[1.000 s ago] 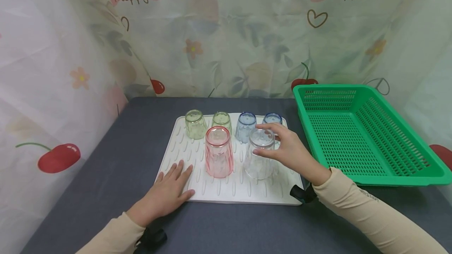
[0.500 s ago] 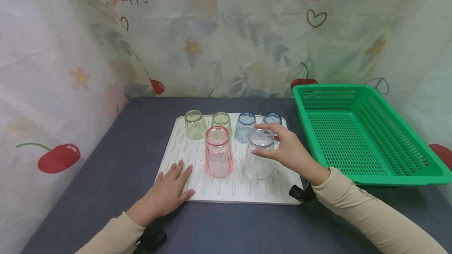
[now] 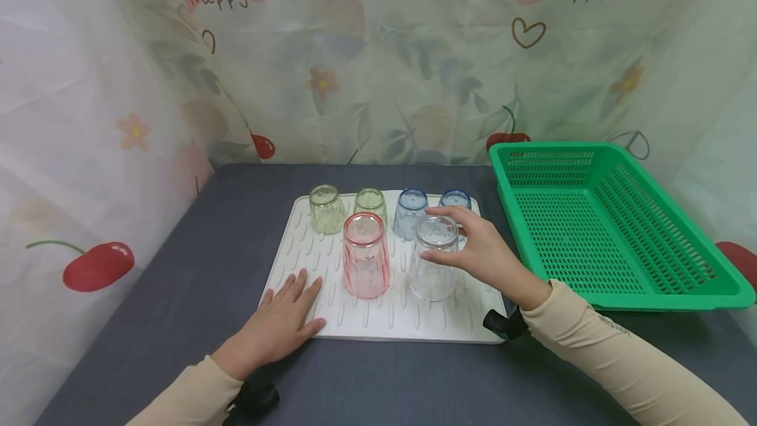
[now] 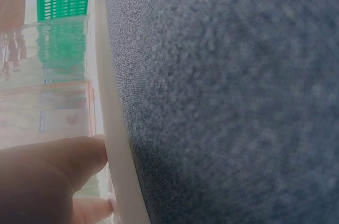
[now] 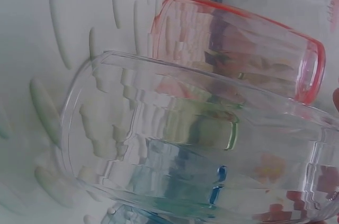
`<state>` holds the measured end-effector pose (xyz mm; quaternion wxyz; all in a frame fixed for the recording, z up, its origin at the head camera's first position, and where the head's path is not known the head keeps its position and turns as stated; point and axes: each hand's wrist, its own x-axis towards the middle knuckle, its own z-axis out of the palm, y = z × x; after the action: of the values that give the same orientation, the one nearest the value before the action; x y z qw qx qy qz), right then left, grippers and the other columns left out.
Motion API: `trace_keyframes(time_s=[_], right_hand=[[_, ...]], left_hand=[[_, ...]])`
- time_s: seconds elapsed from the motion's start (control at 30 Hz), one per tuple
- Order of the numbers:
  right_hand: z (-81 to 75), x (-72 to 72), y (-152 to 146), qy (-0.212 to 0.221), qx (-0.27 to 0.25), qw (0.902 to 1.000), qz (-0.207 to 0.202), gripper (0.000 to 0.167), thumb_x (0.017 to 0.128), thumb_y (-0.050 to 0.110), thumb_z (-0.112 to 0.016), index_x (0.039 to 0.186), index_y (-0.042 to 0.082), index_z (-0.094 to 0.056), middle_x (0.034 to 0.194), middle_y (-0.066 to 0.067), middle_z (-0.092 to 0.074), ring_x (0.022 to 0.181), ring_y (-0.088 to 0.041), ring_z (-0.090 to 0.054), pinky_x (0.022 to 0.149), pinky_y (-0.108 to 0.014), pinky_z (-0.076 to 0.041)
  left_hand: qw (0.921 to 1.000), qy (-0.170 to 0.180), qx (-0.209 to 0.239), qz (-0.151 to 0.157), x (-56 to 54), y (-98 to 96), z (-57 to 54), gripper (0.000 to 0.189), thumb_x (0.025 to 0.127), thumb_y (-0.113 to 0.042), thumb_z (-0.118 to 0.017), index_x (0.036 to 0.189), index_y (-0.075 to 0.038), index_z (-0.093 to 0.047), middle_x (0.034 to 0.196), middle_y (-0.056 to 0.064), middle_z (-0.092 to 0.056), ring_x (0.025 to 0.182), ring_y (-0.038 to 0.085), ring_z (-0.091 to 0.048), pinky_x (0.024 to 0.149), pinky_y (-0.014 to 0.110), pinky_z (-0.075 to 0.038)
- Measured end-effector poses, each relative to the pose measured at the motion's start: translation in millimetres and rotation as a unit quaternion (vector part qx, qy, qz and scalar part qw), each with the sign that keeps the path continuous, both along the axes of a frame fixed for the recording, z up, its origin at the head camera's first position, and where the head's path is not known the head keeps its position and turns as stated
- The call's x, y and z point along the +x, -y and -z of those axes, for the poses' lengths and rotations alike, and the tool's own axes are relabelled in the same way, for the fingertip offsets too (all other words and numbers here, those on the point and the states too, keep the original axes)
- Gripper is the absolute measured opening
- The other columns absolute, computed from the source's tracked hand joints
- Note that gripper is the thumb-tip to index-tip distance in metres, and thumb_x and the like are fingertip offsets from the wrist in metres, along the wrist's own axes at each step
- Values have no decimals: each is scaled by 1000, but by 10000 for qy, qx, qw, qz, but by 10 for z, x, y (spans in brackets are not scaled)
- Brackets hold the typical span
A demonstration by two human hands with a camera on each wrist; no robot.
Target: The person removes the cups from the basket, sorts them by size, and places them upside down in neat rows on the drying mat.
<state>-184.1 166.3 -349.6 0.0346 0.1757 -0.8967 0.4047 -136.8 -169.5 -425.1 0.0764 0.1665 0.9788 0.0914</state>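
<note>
A clear glass (image 3: 434,271) stands upside down on the right part of a white draining mat (image 3: 355,322). My right hand (image 3: 481,248) grips it near its raised base, thumb in front and fingers behind. In the right wrist view the clear glass (image 5: 175,134) fills the frame, its rim at the mat. My left hand (image 3: 278,324) rests flat with spread fingers on the mat's front left corner. Between the hands a pink glass (image 3: 366,261) stands upside down. Behind are two green glasses (image 3: 326,212) and two blue glasses (image 3: 411,215), one blue glass partly hidden by my right hand.
A green plastic basket (image 3: 582,242) stands right of the mat on the dark grey tabletop (image 3: 378,386). Its near left side lies close to my right wrist. A printed curtain (image 3: 378,84) hangs behind and along both sides.
Both hands and the glasses have stayed in place. Only the head view has shifted very slightly.
</note>
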Motion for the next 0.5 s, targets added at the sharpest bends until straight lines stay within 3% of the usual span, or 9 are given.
trace_keyframes(time_s=[0.33, 0.5], right_hand=[[5, -5, -23, -107, -71, 9999, 3, 70, 74, 28, -85, 136, 15, -55, 138, -6, -54, 130, -26, -47, 103, -51, -44], [-25, 5, -36, -114, -167, 9998, 32, 71, 74, 26, -85, 137, 12, -54, 137, -7, -54, 130, -27, -47, 104, -49, -43]], left_hand=[[10000, -23, -24, 13, -7, 2, -7, 69, 94, -44, -58, 149, -7, -37, 155, 25, -27, 143, 45, -23, 108, 69, -23], [9997, -216, -109, 82, -32, 6, -70, 70, 93, -44, -60, 147, -4, -39, 152, 27, -31, 141, 47, -28, 107, 66, -28]])
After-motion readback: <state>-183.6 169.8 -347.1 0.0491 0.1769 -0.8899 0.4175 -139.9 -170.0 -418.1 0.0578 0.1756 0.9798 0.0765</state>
